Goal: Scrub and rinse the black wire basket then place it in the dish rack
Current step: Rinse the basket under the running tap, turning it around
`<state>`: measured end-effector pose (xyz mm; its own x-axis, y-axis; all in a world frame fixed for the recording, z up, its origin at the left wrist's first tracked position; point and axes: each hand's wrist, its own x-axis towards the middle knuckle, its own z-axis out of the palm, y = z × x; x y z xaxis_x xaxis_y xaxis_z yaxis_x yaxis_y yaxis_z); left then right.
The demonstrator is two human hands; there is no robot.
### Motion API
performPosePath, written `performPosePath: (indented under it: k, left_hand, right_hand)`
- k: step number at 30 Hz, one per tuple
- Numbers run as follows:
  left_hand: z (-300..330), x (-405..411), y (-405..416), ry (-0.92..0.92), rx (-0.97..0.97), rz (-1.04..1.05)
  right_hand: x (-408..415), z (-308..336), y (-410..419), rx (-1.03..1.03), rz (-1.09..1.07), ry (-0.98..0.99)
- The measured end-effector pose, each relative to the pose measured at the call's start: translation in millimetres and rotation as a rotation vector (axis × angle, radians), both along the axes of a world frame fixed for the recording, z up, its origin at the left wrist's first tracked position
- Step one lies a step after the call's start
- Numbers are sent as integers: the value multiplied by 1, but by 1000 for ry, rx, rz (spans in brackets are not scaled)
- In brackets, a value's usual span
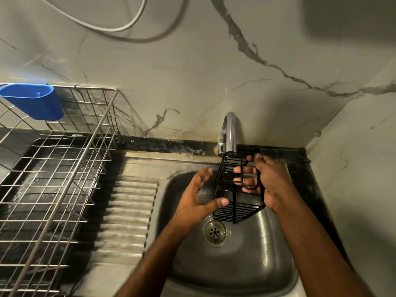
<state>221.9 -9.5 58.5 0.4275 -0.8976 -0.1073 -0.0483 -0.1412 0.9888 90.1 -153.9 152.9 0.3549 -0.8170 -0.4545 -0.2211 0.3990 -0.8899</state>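
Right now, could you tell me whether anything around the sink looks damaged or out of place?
Yes: the dark ledge behind the sink looks worn, with pale flaking patches and rusty staining near the tap. Otherwise, the black wire basket is held tilted over the basin by the right hand, as expected for washing.

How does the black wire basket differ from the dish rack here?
The black wire basket is black and small; the dish rack is bare silver metal and far larger. The basket is held tilted over the sink by the right hand; the rack sits left of the sink. Both are open wire grids.
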Motion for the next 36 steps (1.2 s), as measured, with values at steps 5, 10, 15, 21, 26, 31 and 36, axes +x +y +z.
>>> performPosePath:
  k: [5, 10, 15, 21, 26, 31, 36]
  left_hand:
    - [-1, 0, 1, 2, 2, -5]
    - [-1, 0, 0, 2, 6, -6]
    - [0, -1, 0, 7, 5, -5]
    - [1, -1, 0, 7, -1, -11]
    - [3, -1, 1, 20, -6, -10]
    - [5, -1, 2, 25, -15, 7]
    - [7, -1, 2, 5, -32, 45]
  right_hand:
    - [1, 0, 0, 0, 1, 0]
    - [1, -1, 0, -3, -1, 1]
    - [0, 0, -1, -5, -2, -2]
    - [-1, 0, 0, -2, 2, -16]
    - [-2, 1, 1, 4, -6, -36]
    - [-1, -4, 4, 22, -56, -91]
    - [1, -10, 14, 95, -154, -219]
